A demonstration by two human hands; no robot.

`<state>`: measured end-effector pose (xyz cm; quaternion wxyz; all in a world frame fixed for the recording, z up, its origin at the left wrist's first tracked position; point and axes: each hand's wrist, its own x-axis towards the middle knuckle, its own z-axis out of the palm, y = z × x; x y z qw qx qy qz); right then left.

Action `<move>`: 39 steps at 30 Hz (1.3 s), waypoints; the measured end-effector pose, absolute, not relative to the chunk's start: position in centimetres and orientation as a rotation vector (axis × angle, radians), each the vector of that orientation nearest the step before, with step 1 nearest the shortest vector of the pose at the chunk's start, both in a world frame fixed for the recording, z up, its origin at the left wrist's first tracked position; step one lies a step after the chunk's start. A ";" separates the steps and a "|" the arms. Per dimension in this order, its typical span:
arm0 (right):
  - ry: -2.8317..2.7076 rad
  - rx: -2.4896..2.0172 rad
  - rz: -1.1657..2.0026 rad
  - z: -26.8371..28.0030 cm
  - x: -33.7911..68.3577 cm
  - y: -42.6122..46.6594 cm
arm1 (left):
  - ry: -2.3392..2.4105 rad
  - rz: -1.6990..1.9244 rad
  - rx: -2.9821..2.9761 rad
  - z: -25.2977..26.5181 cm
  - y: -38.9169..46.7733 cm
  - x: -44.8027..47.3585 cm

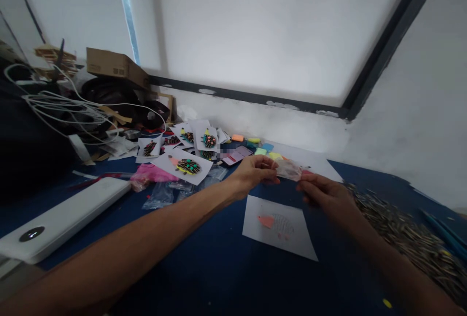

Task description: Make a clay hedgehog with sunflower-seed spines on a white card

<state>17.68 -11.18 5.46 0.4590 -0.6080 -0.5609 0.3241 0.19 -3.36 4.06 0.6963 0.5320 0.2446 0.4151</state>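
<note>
A small clear plastic bag (288,170) is stretched between my two hands above the blue table. My left hand (260,172) pinches its left end. At the other end, my right hand (321,190) grips the bag with thumb and fingers, and a bit of pink material (307,172) shows beside the fingertips; whether it lies inside the bag I cannot tell. Below the hands lies a white sheet (262,238) with a hedgehog picture. The hedgehog's face (266,221) is filled in salmon pink, its feet are pink, and its spiny body is only drawn in outline.
A heap of dark striped seed-like pieces (404,238) spreads at the right. Finished hedgehog pictures (188,166), a phone (237,155) and coloured clay packs (260,151) lie behind. A white power bank (73,213) sits left, near tangled white cable (73,106) and a cardboard box (115,65).
</note>
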 end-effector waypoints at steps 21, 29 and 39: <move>-1.305 -1.401 1.244 4.1 15.5 -11.8 | 0.598 0.880 1.221 4.0 -4.9 1.0; -1.207 -1.332 1.194 4.4 15.3 -12.0 | 0.612 0.869 1.261 3.9 -4.8 1.3; -1.353 -1.354 1.032 5.0 15.4 -12.2 | 0.573 0.781 1.334 3.9 -4.3 0.9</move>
